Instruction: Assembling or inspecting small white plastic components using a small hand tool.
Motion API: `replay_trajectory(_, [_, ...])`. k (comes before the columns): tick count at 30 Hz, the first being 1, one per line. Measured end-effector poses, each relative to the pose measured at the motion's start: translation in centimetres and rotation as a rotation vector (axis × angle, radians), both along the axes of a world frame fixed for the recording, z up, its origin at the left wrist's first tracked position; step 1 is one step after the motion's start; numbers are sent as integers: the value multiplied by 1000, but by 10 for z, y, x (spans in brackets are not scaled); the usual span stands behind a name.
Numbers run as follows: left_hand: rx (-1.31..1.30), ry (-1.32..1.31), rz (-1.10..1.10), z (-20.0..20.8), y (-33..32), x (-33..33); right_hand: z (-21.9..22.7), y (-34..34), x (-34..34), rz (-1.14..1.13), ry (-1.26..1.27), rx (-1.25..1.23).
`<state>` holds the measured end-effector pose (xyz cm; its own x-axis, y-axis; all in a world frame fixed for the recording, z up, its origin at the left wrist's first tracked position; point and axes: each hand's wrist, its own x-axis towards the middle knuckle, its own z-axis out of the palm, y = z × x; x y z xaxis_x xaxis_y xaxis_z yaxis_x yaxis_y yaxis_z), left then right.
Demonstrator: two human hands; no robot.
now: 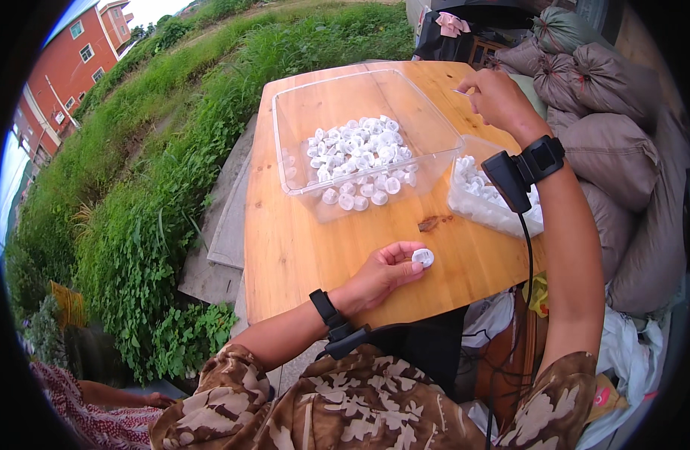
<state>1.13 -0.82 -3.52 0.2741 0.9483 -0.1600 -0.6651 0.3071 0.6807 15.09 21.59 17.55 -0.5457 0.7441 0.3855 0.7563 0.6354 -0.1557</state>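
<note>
My left hand is low over the near part of the wooden table. Thumb and fingers pinch a small round white plastic cap, its face turned up. My right hand is raised near the table's far right, beyond the smaller tub. Its fingers are closed on a thin pale piece, too small to name. A large clear plastic bin holds a heap of similar white caps. Right of it, a smaller clear tub contains more small white pieces, partly hidden by my right wrist.
The wooden table carries both containers. Stuffed grey-brown sacks are piled along its right side. A black cable hangs from my right wrist device. Another person's arm shows at the lower left. Grass lies beyond the left edge.
</note>
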Motion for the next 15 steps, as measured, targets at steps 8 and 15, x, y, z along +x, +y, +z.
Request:
replay_trajectory(8, [16, -20, 29, 3, 3, -7, -69, -164, 55, -2, 430, -330])
replay_trajectory(15, [21, 46, 25, 7, 8, -2, -126, -229, 59, -55, 451, -308])
